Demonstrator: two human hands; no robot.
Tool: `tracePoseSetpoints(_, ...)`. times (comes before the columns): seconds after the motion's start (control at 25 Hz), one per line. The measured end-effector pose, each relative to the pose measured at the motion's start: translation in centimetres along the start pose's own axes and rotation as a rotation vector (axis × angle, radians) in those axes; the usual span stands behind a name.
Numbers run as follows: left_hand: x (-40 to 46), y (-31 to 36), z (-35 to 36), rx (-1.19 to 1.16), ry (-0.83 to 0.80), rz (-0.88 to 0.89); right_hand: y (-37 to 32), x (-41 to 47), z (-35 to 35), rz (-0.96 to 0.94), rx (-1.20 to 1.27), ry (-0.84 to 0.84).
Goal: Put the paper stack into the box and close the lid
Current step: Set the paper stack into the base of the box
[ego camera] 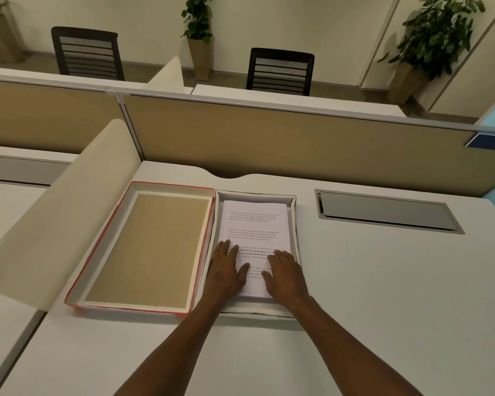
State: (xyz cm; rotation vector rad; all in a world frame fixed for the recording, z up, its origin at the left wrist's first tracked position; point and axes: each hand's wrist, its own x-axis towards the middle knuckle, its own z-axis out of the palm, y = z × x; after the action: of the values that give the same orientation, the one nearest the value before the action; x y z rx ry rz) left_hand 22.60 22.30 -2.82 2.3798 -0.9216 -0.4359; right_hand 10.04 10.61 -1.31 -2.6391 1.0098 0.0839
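Already the left hand [226,268] and right hand [283,274] lie flat on the near half of the paper stack [255,227], fingers spread and palms down, pressing rather than pinching; neither grip is closed on anything. Under them the stack sits inside the box [293,224] on the table [383,295], so the first half looks done. Just left, touching the box, the red-edged lid [143,247] lies upturned, its brown inside showing. Lifting, turning and seating it is what remains.
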Motion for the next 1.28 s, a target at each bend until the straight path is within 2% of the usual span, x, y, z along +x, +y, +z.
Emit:
tracePoseSetpoints(0.64, -0.3, -0.1, 0.0, 0.109, 0.008, 0.101, -0.1, -0.9, -0.1, -0.041, -0.008, 0.012)
tracePoseSetpoints(0.8, -2.1, 1.3, -0.9, -0.064, 0.105, 0.131, -0.1, -1.3, -0.7, -0.059, 0.085, 0.076)
tracePoseSetpoints(0.92, -3.4, 0.4, -2.9, -0.158, 0.178, 0.07, -1.5, -1.8, -1.1, -0.117, 0.195, 0.118)
tracePoseSetpoints(1.08, -4.3, -3.5, -7.0, -0.161, 0.306, -0.039, -5.7, -3.2, -0.4, -0.25, 0.253, 0.099)
tracePoseSetpoints(1.28, -5.0, -9.0, -11.6, -0.069, 0.348, -0.181, -10.7, -4.5, 1.0, -0.452, 0.127, -0.035)
